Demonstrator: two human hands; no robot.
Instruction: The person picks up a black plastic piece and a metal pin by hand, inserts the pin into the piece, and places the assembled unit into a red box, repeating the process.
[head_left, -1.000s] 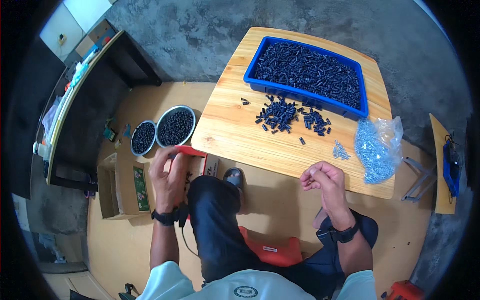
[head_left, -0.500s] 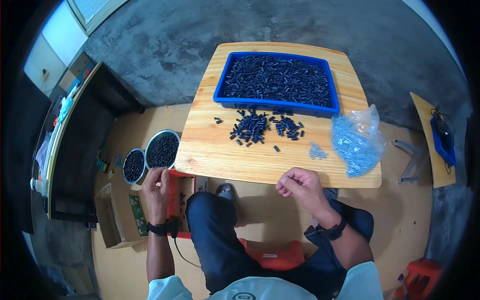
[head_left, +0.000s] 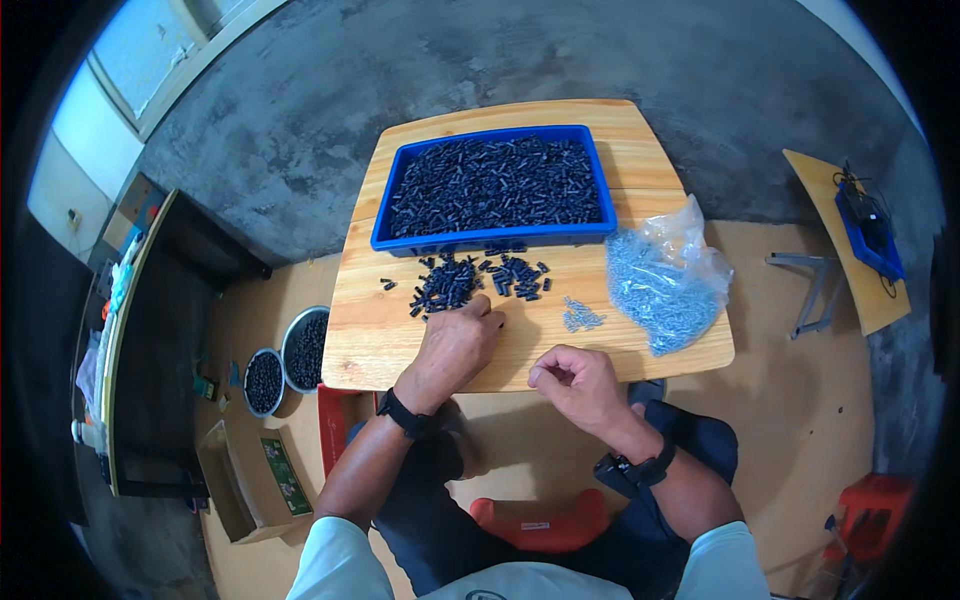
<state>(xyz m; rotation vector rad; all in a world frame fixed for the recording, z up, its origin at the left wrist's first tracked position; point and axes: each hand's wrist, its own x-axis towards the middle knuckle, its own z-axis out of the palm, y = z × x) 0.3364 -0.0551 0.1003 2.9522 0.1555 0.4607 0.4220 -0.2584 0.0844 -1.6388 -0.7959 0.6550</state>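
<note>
My left hand (head_left: 457, 348) reaches over the table to the near edge of a pile of short black cylindrical pieces (head_left: 446, 282). Its fingers bend down and are drawn together; their tips, and anything between them, are hidden. At the table's front edge, my right hand (head_left: 582, 385) is curled with thumb and forefinger pinched. Whatever it may hold is too small to make out. A few small silver screws (head_left: 580, 316) lie on the wood beyond it. To their right sits a clear plastic bag (head_left: 668, 290) full of similar screws. A smaller cluster of black pieces (head_left: 517, 277) lies beside the pile.
A blue tray (head_left: 500, 238) heaped with black pieces fills the back of the wooden table (head_left: 350, 345). Two metal bowls (head_left: 290, 378) of black parts stand on the floor at left, near an open cardboard box (head_left: 232, 485). A red stool (head_left: 868, 515) stands at lower right.
My left hand has swung from beside the table, above the red box, up and right to the pile. The right hand stays pinched near the front edge. The whole view has shifted slightly.
</note>
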